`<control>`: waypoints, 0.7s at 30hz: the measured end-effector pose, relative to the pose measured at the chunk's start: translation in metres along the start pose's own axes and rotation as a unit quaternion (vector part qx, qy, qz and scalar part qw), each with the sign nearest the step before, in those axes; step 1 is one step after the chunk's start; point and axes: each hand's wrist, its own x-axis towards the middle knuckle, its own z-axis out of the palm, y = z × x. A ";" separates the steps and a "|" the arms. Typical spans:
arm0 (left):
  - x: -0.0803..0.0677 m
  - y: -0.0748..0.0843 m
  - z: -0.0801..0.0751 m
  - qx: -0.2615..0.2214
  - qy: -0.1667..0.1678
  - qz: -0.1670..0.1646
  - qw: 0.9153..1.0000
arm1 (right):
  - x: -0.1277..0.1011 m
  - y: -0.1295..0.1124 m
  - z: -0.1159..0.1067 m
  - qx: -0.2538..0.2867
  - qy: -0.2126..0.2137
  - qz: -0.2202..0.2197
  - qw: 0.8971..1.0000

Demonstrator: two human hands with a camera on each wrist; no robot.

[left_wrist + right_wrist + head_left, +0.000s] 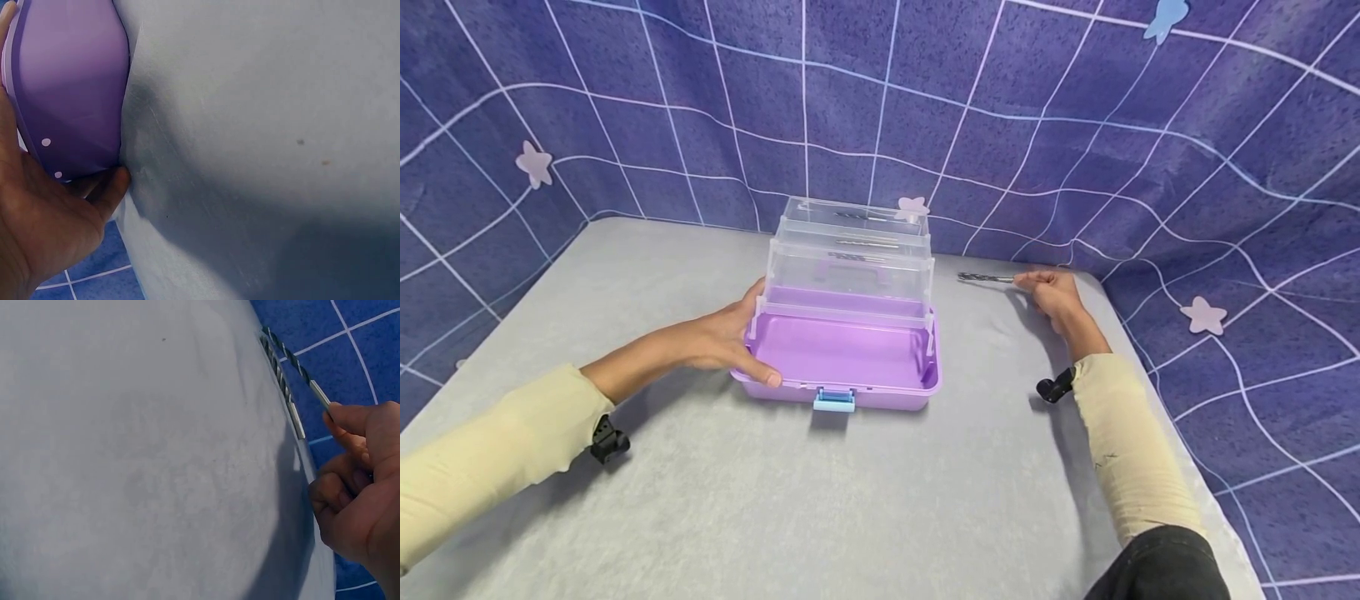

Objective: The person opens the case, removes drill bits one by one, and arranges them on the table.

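Note:
A purple toolbox (842,354) stands raised open, with clear tiered trays (790,271) at its back. Several drill bits (867,244) lie in those trays, while the purple bottom is bare. My left hand (718,337) grips the box's left end, thumb over the front rim and fingers around the side toward the back. Far to the right, my right hand (1048,292) pinches one drill bit (320,397) by its shank between thumb and fingertips. A second drill bit (296,420) lies on the table right beside it, near the back edge.
A light blue latch (834,400) hangs at the box's front. The grey cloth-covered table (850,508) ends at a blue grid-patterned curtain (850,108) behind and along the right. Star shapes (1204,316) decorate the curtain.

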 end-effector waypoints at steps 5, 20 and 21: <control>0.000 -0.001 0.001 -0.020 -0.005 0.002 1.000 | 0.002 0.005 -0.001 0.001 -0.011 0.001 1.000; -0.001 -0.001 0.000 -0.001 -0.001 0.005 1.000 | 0.011 0.010 -0.004 -0.086 -0.041 0.023 0.995; -0.001 -0.001 -0.001 0.001 0.000 0.004 1.000 | 0.012 0.011 -0.004 -0.090 -0.039 0.025 0.995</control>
